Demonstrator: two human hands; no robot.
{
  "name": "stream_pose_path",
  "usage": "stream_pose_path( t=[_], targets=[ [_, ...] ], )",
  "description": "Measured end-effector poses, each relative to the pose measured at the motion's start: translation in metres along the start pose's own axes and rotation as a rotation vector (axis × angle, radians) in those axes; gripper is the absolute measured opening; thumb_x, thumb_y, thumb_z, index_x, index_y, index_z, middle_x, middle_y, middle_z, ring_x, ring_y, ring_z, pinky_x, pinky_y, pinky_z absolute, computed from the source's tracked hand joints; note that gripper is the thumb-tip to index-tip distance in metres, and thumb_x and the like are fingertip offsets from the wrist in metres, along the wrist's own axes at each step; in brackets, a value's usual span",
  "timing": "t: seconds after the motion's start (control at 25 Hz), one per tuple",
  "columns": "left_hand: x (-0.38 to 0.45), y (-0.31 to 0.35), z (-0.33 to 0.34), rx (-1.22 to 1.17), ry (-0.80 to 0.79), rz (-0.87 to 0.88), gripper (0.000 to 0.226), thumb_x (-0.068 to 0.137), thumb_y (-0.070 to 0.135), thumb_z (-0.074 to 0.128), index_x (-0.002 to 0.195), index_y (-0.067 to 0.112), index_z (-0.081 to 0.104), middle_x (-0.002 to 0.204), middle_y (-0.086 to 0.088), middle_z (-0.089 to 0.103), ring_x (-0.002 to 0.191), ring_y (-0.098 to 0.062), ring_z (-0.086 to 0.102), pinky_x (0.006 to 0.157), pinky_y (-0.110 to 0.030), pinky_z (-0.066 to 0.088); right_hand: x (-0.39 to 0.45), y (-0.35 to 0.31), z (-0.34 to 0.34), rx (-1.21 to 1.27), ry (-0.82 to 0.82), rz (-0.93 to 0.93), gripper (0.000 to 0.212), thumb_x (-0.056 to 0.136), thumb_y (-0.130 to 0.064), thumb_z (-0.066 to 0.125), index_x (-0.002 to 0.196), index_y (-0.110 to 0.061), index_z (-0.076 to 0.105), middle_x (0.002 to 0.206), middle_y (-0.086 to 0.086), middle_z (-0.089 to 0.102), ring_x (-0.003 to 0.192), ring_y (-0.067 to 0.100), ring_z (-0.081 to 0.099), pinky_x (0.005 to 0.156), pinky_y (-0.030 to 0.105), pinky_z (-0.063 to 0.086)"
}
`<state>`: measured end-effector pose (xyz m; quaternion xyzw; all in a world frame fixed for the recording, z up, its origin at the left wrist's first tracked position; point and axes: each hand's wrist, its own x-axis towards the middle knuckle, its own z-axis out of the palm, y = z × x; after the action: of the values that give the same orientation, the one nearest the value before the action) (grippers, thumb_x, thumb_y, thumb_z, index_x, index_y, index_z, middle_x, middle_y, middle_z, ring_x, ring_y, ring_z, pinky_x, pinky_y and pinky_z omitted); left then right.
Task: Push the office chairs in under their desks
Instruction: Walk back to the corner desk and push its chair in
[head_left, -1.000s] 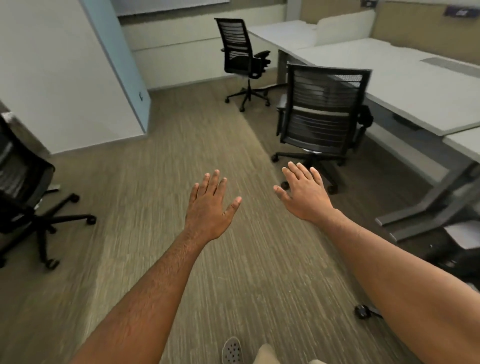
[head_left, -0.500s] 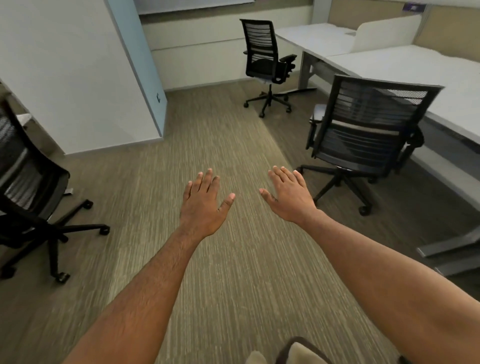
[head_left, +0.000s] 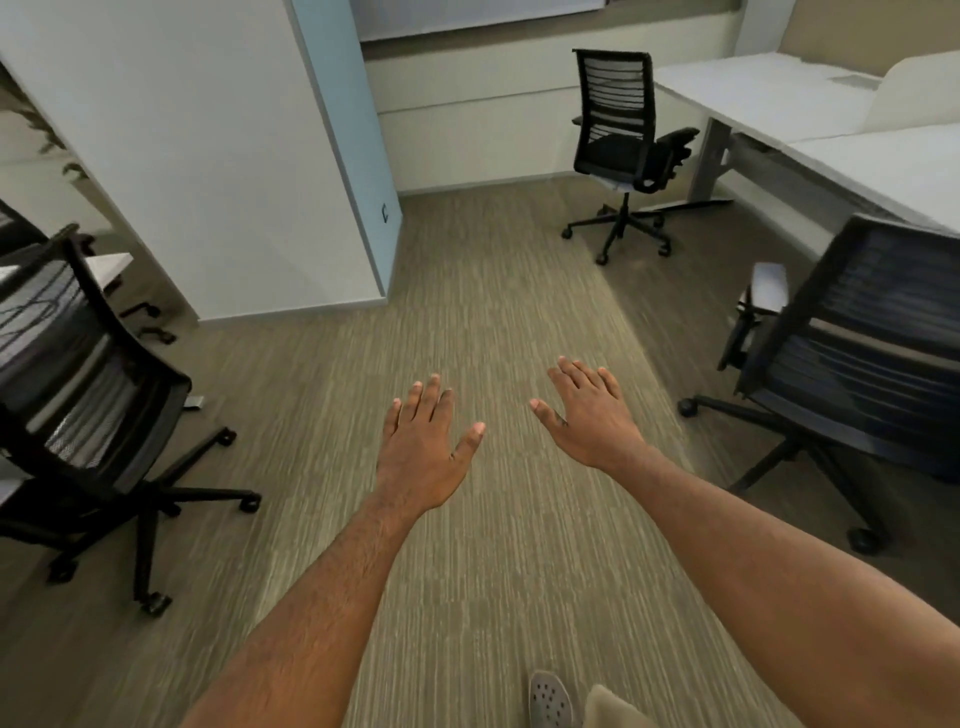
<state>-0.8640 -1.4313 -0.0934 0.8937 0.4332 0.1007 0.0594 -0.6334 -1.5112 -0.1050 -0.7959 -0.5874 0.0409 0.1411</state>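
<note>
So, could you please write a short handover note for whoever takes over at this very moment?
Left hand and right hand: both open, held out over the striped carpet, touching nothing.
Far black mesh office chair stands clear of the white desk.
Near-right dark mesh chair is still out from its desk.
Left black mesh chair is also out.
Done: no chair visibly tucked in. Left: push all three.
</note>
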Motion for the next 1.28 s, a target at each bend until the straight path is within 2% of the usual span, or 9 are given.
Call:
stream_pose_path(
  t=[0.12,0.4,0.8,0.92,1.04,1.28],
  targets=[
    [0.071,-0.018,-0.007,-0.003,0.027,-0.049,0.091,0.088,0.072,0.003,0.157,0.014,0.015,0.166,-0.003,-0.002,0.151,-0.018,-0.010,0.119,-0.037,-0.014,0.081,0.012,-0.006,-0.002,0.012,-0.020,0.072,0.100,-0.061,0.022,0.156,-0.014,0.023,0.165,0.006,0.018,0.153,0.021,0.009,0.123,0.042,-0.001],
    [0.201,-0.060,-0.004,-0.001,0.026,-0.071,0.079,0.097,0.064,0.017,0.157,0.013,0.014,0.166,-0.004,-0.003,0.151,-0.019,-0.010,0.120,-0.040,-0.011,0.217,0.020,0.009,-0.035,-0.003,-0.071,0.078,0.096,-0.066,0.014,0.155,-0.015,0.023,0.165,0.007,0.019,0.152,0.022,0.010,0.122,0.041,0.000],
    [0.433,-0.180,0.017,-0.015,0.011,-0.039,0.089,0.089,0.071,0.005,0.157,0.014,0.013,0.166,-0.004,-0.004,0.151,-0.018,-0.011,0.120,-0.040,-0.012,0.465,0.009,0.052,-0.037,-0.011,-0.023,0.078,0.096,-0.066,0.015,0.156,-0.016,0.021,0.165,0.006,0.017,0.153,0.020,0.007,0.121,0.040,-0.003],
    [0.506,-0.219,0.009,0.001,0.033,-0.022,0.086,0.091,0.070,0.008,0.157,0.014,0.015,0.166,-0.004,-0.003,0.151,-0.019,-0.009,0.120,-0.039,-0.012,0.539,-0.002,0.052,-0.035,0.021,-0.001,0.078,0.096,-0.066,0.014,0.156,-0.016,0.021,0.165,0.006,0.017,0.153,0.020,0.007,0.121,0.039,-0.004],
    [0.566,-0.243,0.005,0.013,0.041,-0.008,0.082,0.095,0.067,0.013,0.157,0.014,0.015,0.166,-0.004,-0.003,0.152,-0.019,-0.008,0.120,-0.039,-0.011,0.598,-0.010,0.052,-0.048,0.048,0.000,0.079,0.096,-0.066,0.013,0.156,-0.015,0.022,0.165,0.006,0.018,0.153,0.020,0.008,0.120,0.039,-0.004],
    [0.669,-0.277,0.025,0.006,0.029,0.022,0.086,0.092,0.071,0.010,0.157,0.015,0.015,0.166,-0.003,-0.002,0.151,-0.019,-0.008,0.119,-0.038,-0.011,0.709,-0.004,0.069,-0.047,0.047,-0.004,0.081,0.095,-0.067,0.011,0.155,-0.015,0.023,0.165,0.006,0.019,0.152,0.021,0.010,0.122,0.041,-0.001]
  ],
)
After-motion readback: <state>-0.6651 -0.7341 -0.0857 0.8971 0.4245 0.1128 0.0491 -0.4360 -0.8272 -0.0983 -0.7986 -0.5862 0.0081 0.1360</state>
